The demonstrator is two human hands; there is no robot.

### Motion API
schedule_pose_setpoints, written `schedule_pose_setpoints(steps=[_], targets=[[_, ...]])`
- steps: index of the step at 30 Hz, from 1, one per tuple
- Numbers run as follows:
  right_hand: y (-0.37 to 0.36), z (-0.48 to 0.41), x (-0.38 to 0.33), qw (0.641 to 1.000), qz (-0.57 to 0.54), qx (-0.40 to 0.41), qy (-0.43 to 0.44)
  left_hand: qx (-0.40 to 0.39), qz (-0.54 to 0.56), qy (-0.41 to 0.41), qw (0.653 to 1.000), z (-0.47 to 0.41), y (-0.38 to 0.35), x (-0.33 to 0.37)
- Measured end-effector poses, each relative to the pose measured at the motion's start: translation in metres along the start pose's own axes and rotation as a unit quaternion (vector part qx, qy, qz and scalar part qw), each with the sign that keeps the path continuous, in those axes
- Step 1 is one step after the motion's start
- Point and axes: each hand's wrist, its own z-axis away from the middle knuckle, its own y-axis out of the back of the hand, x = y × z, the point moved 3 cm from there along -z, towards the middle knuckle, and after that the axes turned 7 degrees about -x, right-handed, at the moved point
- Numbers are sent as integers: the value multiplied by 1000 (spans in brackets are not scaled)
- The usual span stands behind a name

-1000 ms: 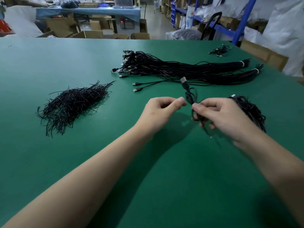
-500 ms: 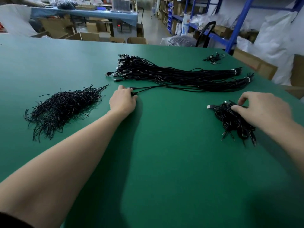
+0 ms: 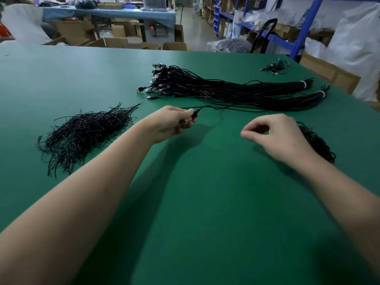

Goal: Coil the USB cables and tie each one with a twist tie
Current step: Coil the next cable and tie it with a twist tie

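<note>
My left hand (image 3: 174,122) grips the plug end of one loose black USB cable (image 3: 213,108) that trails right toward a big bundle of uncoiled black cables (image 3: 226,91) lying across the far middle of the green table (image 3: 205,202). My right hand (image 3: 275,136) hovers to the right, fingers loosely curled, holding nothing. Behind it, partly hidden, lies a small heap of coiled cables (image 3: 316,142). A heap of black twist ties (image 3: 86,132) sits at the left.
A few more cables (image 3: 275,67) lie near the table's far right corner. Cardboard boxes (image 3: 115,41) and blue shelving (image 3: 304,23) stand beyond the far edge, white sacks (image 3: 357,44) at the right.
My left hand has taken hold of a cable's plug end and pulled it toward me. My right hand has left the coiled heap and moved left, empty.
</note>
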Motion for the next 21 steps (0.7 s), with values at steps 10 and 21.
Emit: schedule_pose_setpoints(steps=[10, 21], targets=[[-60, -52, -2, 813, -537, -62, -218, -45, 211, -72, 974, 39, -2, 10], [-43, -89, -26, 762, -617, -20, -193, 13, -70, -92, 993, 84, 1, -14]])
